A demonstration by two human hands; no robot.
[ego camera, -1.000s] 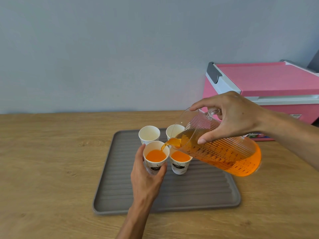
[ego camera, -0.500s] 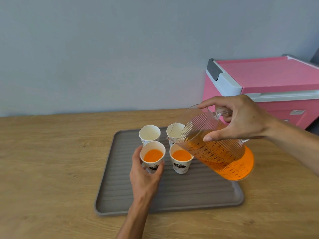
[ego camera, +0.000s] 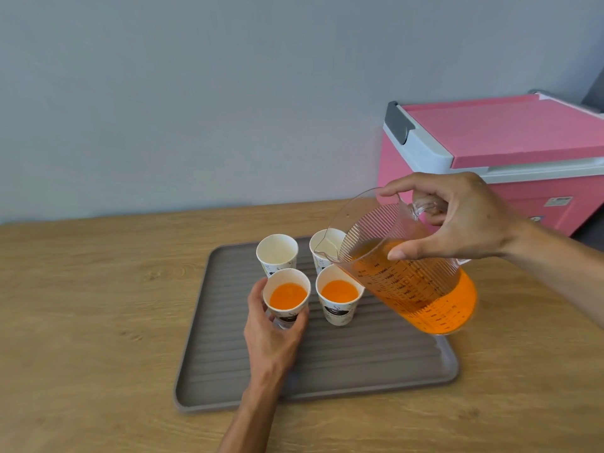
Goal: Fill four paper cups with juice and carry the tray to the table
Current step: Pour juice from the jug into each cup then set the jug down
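Four paper cups stand in a tight square on the grey ridged tray [ego camera: 376, 364], which sits on the wooden table [ego camera: 98, 322]. The near-left cup [ego camera: 286, 297] holds orange juice, and the left hand [ego camera: 273, 335] is wrapped around its lower half, thumb on the left side, fingers curling round the right. The near-right cup [ego camera: 340, 297] is filled too. The far-left cup [ego camera: 277, 253] looks empty; the far-right cup [ego camera: 327, 246] is partly hidden behind the spout, so its contents are hard to call. The right hand [ego camera: 457, 220] grips the clear measuring jug [ego camera: 408, 276] by its handle, thumb pressed on the ribbed wall. The jug is tilted, spout over the far-right cup, juice pooled low. A pink cooler box [ego camera: 506, 152] stands behind on the right.
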